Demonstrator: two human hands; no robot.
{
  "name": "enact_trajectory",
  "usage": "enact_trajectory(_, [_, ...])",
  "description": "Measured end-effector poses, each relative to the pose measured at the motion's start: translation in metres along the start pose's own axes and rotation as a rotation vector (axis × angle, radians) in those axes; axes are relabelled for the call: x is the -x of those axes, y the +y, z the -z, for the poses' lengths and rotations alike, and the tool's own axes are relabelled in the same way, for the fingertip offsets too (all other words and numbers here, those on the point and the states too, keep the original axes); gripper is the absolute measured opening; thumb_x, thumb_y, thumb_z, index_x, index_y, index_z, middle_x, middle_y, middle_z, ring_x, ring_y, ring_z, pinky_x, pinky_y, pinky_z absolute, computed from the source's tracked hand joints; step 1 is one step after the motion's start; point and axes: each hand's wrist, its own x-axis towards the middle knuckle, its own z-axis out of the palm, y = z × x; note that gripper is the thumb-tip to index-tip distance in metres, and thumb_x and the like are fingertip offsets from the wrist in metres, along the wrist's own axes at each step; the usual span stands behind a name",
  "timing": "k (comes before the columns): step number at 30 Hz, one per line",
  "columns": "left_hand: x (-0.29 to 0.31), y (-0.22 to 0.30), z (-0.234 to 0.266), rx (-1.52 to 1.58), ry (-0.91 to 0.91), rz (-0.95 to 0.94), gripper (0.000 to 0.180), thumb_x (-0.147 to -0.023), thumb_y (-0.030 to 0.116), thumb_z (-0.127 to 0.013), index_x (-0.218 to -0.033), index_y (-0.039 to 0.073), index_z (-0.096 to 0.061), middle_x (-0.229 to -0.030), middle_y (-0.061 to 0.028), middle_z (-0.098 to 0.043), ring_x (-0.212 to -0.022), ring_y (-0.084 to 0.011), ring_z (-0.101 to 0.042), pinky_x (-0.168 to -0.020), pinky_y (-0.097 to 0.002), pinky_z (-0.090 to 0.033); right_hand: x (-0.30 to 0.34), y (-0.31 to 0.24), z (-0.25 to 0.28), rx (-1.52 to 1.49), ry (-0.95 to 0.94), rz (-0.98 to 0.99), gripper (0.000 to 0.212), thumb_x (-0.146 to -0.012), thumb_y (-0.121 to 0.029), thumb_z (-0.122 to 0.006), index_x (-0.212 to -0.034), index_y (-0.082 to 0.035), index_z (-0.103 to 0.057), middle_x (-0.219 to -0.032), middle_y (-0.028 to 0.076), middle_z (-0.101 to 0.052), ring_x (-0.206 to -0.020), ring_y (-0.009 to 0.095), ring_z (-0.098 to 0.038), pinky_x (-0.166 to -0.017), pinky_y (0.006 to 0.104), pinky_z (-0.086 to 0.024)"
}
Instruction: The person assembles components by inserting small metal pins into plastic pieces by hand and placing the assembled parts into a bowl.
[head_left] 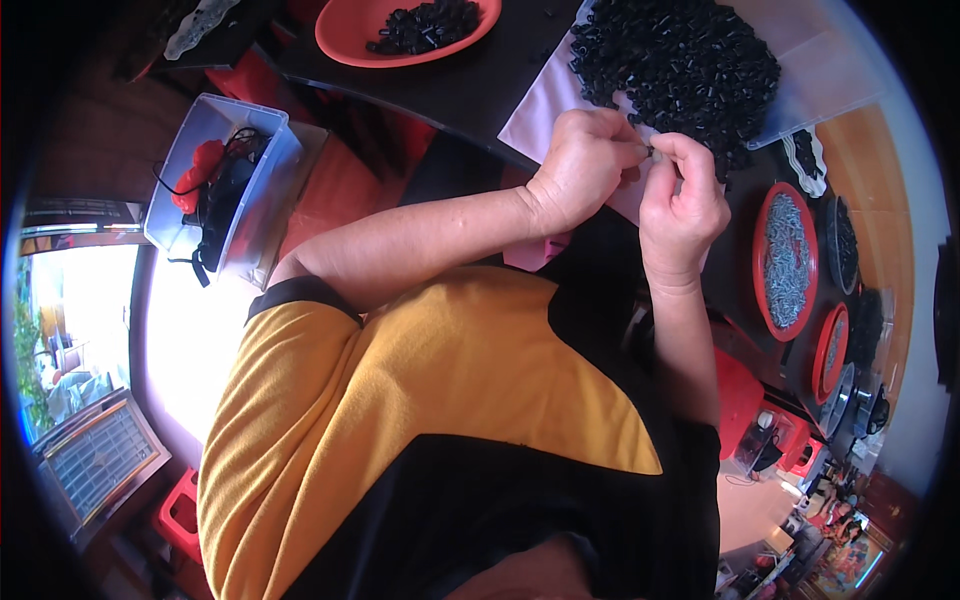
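Observation:
My left hand point(585, 170) and my right hand point(684, 208) meet at the near edge of a heap of small black plastic pieces point(680, 70). Both are closed, thumb and fingertips pinched together. A tiny dark bit shows where the fingertips meet, too small to make out. Under the heap lies a pale pink cloth point(535, 112), spread on the dark table point(400, 90). To the right of my right hand stands an oval red bowl point(759, 262) filled with silver screws point(788, 260).
A red bowl point(340, 35) with more black pieces sits at the far left. Further right are a smaller red bowl point(822, 352) and a dish of black pieces point(845, 245). A clear plastic bin point(180, 150) with cables stands left of the table, near a red stool point(180, 515).

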Motion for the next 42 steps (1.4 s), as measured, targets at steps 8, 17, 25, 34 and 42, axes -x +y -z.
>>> enact_trajectory(8, [0.005, 0.014, -0.010, 0.174, 0.093, 0.046, 0.008, -0.081, 0.000, -0.061, -0.079, -0.006, -0.064, -0.068, -0.0101, -0.064, -0.061, -0.0166, -0.064, -0.055, -0.0289, -0.052, 0.000, -0.005, 0.001, 0.059, -0.009, 0.041, 0.026, -0.076, 0.010, -0.058, -0.095, -0.005, -0.066, -0.085, 0.009, -0.069, -0.076, 0.029, -0.068, -0.070, 0.0379, -0.053])
enact_trajectory(17, [0.001, 0.014, -0.015, 0.260, 0.242, 0.087, 0.005, -0.078, -0.002, -0.062, -0.076, -0.005, -0.064, -0.068, -0.0068, -0.061, -0.063, -0.0130, -0.057, -0.054, -0.0278, -0.048, -0.002, -0.010, -0.011, 0.127, 0.021, 0.131, 0.024, -0.076, 0.006, -0.062, -0.097, -0.006, -0.064, -0.090, 0.009, -0.068, -0.080, 0.028, -0.067, -0.071, 0.0369, -0.052])
enact_trajectory(25, [0.007, 0.024, 0.000, 0.219, 0.154, 0.070, 0.007, -0.082, 0.000, -0.062, -0.082, -0.006, -0.065, -0.071, -0.0079, -0.064, -0.063, -0.0128, -0.060, -0.055, -0.0259, -0.049, 0.006, -0.013, -0.021, -0.035, 0.079, 0.060, 0.030, -0.078, 0.004, -0.063, -0.107, -0.003, -0.065, -0.099, 0.011, -0.069, -0.083, 0.028, -0.068, -0.071, 0.0374, -0.053])
enact_trajectory(34, [-0.053, 0.063, 0.133, -0.514, 0.338, -0.228, 0.013, -0.081, 0.007, -0.068, -0.087, -0.005, -0.068, -0.073, -0.0088, -0.067, -0.064, -0.0147, -0.064, -0.052, -0.0253, -0.050, 0.010, 0.009, 0.004, -0.397, 0.023, -0.409, 0.024, -0.082, 0.010, -0.065, -0.104, 0.000, -0.067, -0.093, 0.008, -0.072, -0.080, 0.013, -0.067, -0.073, 0.0263, -0.054])
enact_trajectory(42, [-0.062, 0.060, 0.091, -0.522, 0.360, -0.603, 0.012, -0.077, 0.004, -0.072, -0.088, -0.002, -0.072, -0.080, -0.0068, -0.069, -0.072, -0.0105, -0.063, -0.067, -0.0246, -0.050, -0.009, -0.008, 0.009, -0.310, 0.041, 0.042, 0.020, -0.081, 0.008, -0.063, -0.099, 0.001, -0.068, -0.092, 0.012, -0.069, -0.079, 0.024, -0.067, -0.070, 0.0308, -0.053])
